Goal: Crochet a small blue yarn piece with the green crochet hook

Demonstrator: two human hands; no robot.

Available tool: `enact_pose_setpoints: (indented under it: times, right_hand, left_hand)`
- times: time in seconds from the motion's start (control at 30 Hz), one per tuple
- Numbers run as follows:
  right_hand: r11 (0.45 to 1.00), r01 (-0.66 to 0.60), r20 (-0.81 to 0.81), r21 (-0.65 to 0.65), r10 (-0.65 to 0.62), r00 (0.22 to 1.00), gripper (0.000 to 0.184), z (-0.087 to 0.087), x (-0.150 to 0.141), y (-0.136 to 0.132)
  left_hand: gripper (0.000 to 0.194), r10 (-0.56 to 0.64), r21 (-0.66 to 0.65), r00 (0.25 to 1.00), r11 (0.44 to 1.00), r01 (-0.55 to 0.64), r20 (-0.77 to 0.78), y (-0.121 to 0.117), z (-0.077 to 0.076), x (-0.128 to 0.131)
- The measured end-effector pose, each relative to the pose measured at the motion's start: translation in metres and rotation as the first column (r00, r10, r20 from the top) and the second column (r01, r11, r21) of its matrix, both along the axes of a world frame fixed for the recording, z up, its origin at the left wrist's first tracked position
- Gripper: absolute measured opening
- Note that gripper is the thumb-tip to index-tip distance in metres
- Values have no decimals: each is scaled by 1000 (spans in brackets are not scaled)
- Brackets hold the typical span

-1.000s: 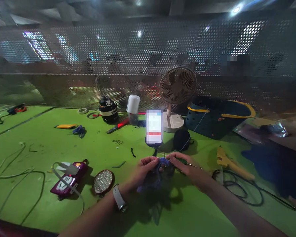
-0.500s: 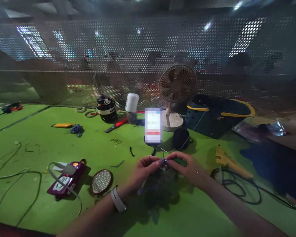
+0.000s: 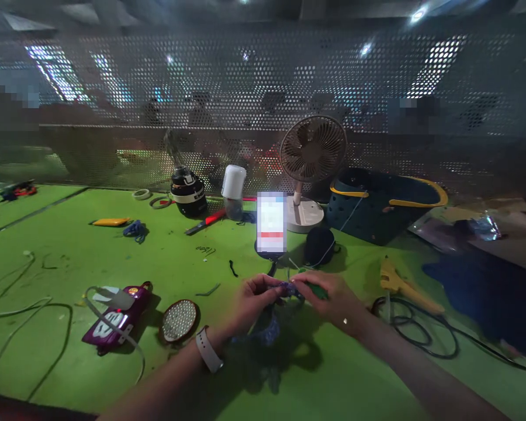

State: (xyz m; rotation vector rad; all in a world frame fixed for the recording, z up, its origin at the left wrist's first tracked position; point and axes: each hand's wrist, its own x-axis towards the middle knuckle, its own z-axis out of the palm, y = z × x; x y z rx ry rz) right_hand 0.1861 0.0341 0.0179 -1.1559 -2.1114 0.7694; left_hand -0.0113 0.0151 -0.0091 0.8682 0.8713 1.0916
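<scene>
Dim overall, the scene catches glare from a ceiling light (image 3: 418, 14) near one o'clock and daylight-like patches through the perforated screen (image 3: 228, 76) at ten and two. The phone (image 3: 270, 223) glows, pixelated; soft shadows darken the green tabletop (image 3: 166, 257) at six, where the blue yarn piece (image 3: 268, 331) blurs, and the wide view stretches towards its edges.

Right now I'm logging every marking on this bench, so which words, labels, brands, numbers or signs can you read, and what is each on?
"EN", the rest unclear: on the pale band of the black bottle.
Small handwritten marks, perhaps digits, too blurred to read surely: on the green table.
Lit screen: pixelated, nothing legible.
Purple item: white patch and a yellowish round mark, no legible text.
</scene>
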Motion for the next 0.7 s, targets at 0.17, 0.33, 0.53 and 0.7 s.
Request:
enact_pose_setpoints:
  times: [0.17,0.33,0.53,0.7]
  right_hand:
    - [897,-154,390,415,-22,921,25,-18,14,17]
    - [923,-204,468,326,30,883,27,-25,19,32]
    - [958,-1,404,288,-121,907,12,4,26,29]
    - [951,206,358,231,-280,891,41,20,38,12]
  left_hand:
    - [22,-249,-22,969,968,249,-2,-3,4,-6]
    - [22,-141,14,990,990,141,12,2,10,-15]
    - [21,-74,-8,995,997,75,71,7,11,-20]
    - [25,-80,42,993,996,77,85,4,18,-18]
